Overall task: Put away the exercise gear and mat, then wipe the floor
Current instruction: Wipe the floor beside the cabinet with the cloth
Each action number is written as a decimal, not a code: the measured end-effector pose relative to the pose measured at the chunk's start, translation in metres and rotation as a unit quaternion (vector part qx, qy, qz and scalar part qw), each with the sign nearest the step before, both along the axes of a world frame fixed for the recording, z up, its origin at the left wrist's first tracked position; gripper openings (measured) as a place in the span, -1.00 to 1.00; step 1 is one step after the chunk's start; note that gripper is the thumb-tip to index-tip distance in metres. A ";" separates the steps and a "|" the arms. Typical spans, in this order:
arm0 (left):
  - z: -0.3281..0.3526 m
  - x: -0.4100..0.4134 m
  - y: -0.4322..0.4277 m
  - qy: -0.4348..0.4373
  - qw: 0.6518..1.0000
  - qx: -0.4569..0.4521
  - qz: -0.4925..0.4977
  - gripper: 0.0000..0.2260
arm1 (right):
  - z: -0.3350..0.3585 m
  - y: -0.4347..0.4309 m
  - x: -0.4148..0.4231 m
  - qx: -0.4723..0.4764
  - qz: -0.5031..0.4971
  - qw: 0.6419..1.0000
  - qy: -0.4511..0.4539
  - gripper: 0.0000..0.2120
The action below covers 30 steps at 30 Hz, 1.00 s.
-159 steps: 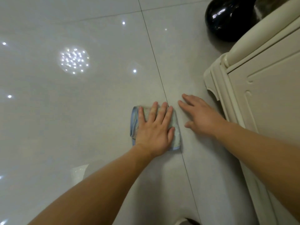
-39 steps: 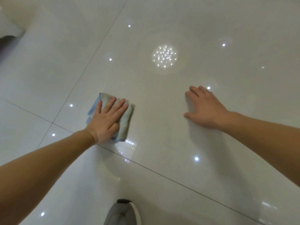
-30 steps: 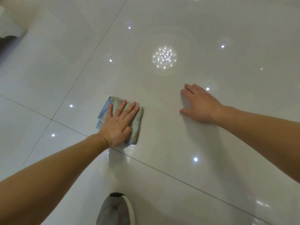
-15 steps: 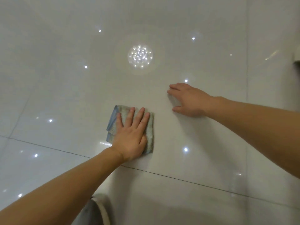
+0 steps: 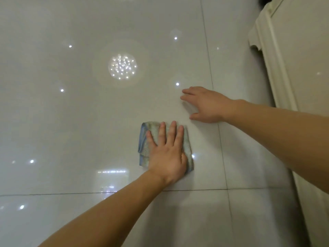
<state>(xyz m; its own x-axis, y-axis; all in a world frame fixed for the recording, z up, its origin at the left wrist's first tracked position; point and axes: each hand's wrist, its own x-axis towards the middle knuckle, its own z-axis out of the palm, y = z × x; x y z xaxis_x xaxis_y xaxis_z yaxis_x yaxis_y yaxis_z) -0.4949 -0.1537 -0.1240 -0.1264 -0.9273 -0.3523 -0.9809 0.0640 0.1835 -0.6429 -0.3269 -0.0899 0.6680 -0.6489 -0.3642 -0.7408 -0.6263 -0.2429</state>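
A folded cloth (image 5: pixel 145 139), grey-green with a blue edge, lies flat on the glossy white tiled floor (image 5: pixel 71 122). My left hand (image 5: pixel 167 154) presses down on it with the palm flat and the fingers spread, pointing away from me. My right hand (image 5: pixel 206 104) rests flat on the bare floor just beyond and to the right of the cloth, fingers pointing left, holding nothing. No exercise gear or mat is in view.
A cream-coloured cabinet (image 5: pixel 293 68) stands along the right side, its base reaching the floor. Tile joints run near my right hand and just below my left wrist. Ceiling lights are reflected in the floor (image 5: pixel 122 66) at upper left.
My left hand has slid the cloth to the right across the floor, closer to my right hand. The view has swung right, bringing the cabinet in; the shoe has left the view.
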 end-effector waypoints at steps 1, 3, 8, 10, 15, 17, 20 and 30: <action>0.001 -0.009 -0.001 0.004 1.000 0.001 -0.004 -0.33 | 0.001 0.001 -0.009 0.001 -0.007 1.000 0.005 -0.27; 0.002 -0.026 -0.004 0.012 1.000 0.004 -0.012 -0.33 | 0.002 0.003 -0.025 0.002 -0.021 1.000 0.018 -0.26; 0.004 -0.060 -0.010 0.026 0.999 0.010 -0.033 -0.32 | 0.004 0.009 -0.060 0.012 -0.058 0.997 0.043 -0.24; 0.005 -0.075 -0.012 0.026 0.999 0.008 -0.041 -0.32 | 0.004 0.011 -0.070 0.010 -0.072 0.996 0.050 -0.23; 0.009 -0.110 -0.019 0.040 0.997 0.009 -0.069 -0.32 | 0.003 0.014 -0.086 0.018 -0.098 0.993 0.061 -0.22; 0.008 -0.118 -0.021 0.045 0.996 0.008 -0.074 -0.32 | 0.000 0.015 -0.090 0.019 -0.111 0.992 0.062 -0.23; 0.004 -0.115 -0.021 0.077 0.995 -0.004 -0.069 -0.30 | -0.005 0.015 -0.093 0.020 -0.131 0.990 0.054 -0.23; 0.000 -0.093 -0.035 0.076 0.989 -0.007 -0.124 -0.30 | -0.007 0.008 -0.096 0.033 -0.164 0.986 0.023 -0.24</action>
